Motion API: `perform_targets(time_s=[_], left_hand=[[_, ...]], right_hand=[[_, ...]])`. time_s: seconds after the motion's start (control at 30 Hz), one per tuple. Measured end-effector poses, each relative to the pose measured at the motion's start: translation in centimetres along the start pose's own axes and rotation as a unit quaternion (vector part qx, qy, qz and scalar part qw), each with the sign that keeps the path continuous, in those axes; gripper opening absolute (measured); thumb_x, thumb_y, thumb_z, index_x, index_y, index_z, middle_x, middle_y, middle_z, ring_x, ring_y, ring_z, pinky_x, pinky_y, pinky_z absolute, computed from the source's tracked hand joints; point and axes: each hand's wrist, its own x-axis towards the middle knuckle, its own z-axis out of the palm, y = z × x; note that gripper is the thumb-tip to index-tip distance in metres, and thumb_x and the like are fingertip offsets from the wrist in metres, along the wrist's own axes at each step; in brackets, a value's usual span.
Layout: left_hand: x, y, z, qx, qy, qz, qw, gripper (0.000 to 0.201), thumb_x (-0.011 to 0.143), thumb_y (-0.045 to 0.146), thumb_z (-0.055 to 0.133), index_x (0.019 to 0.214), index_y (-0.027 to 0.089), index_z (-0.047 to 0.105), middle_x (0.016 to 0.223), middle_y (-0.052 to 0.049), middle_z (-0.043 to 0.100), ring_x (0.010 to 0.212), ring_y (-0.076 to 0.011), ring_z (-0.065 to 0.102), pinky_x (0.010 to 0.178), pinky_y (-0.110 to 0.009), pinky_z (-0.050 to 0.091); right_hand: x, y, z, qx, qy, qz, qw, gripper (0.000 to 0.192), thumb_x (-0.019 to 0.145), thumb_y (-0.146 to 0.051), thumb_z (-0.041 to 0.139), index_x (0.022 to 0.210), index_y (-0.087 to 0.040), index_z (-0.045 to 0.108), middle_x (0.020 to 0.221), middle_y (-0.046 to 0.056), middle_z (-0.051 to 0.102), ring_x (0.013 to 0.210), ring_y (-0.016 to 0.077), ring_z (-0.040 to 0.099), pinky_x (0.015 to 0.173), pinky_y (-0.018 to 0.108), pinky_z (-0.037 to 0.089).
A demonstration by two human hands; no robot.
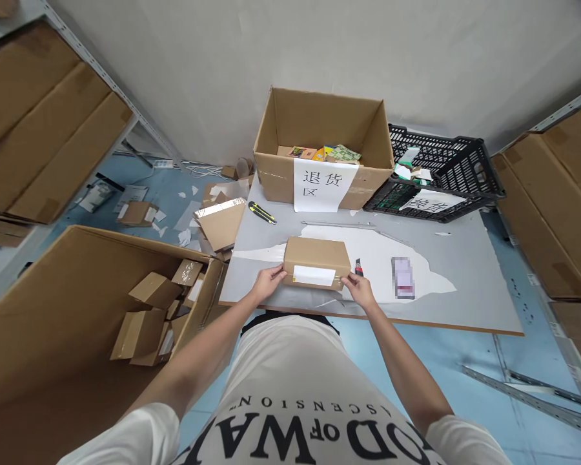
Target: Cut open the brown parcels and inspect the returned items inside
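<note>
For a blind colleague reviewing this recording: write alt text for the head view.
Two bare hands, left hand and right hand, hold the ends of a small cardboard parcel with a white label at the near edge of a grey table. Behind it stand an open carton with a paper sign and a black crate; a yellow utility knife lies to the left.

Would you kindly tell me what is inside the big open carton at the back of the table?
The open carton shows a few small colourful packs lying against its far wall. Its front wall, bearing a paper sign, hides the rest of the bottom.
</note>
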Motion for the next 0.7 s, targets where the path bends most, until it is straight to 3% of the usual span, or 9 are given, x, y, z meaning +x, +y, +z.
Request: perform_targets(time_s=[0.13,0.27,0.5,0.7], left_hand=[[1.5,2.0,0.2,-0.076,0.002,-0.009,0.997,0.074,0.061,0.054,0.074,0.122,0.014,0.060,0.127,-0.009,0.057,0.119,-0.0295,0.054,0.107,-0.045,0.037],[2.6,2.9,0.1,-0.098,0.009,-0.033,0.995,0.073,0.053,0.052,0.079,0.112,0.013,0.066,0.119,-0.010,0.063,0.114,-0.0306,0.057,0.105,-0.046,0.040],[3.1,2.5,0.0,-0.110,0.018,-0.077,0.991,0.069,0.039,0.049,0.085,0.096,0.014,0.072,0.104,-0.009,0.070,0.108,-0.0330,0.060,0.101,-0.049,0.042],[3.0,1.7,-0.4,-0.110,0.004,-0.094,0.989,0.065,0.043,0.048,0.084,0.096,0.013,0.071,0.103,-0.010,0.071,0.106,-0.0312,0.062,0.101,-0.047,0.044]], right_hand=[[2.0,-2.6,-1.8,-0.025,-0.004,0.019,0.999,0.055,0.072,-0.059,0.061,0.106,-0.017,0.069,0.109,0.007,0.070,0.107,0.0284,0.062,0.093,0.040,0.049],[3.4,-3.8,-2.9,-0.005,-0.029,0.068,0.997,0.051,0.069,-0.059,0.064,0.093,-0.015,0.074,0.092,0.007,0.074,0.091,0.0253,0.068,0.086,0.037,0.053],[4.0,-3.6,-2.7,0.040,-0.055,0.117,0.991,0.047,0.063,-0.057,0.070,0.079,-0.013,0.075,0.078,0.006,0.074,0.077,0.0215,0.069,0.083,0.036,0.054],[3.7,-2.8,-1.8,0.059,-0.061,0.143,0.986,0.044,0.064,-0.055,0.071,0.076,-0.013,0.074,0.082,0.008,0.075,0.082,0.0227,0.070,0.082,0.034,0.055]])
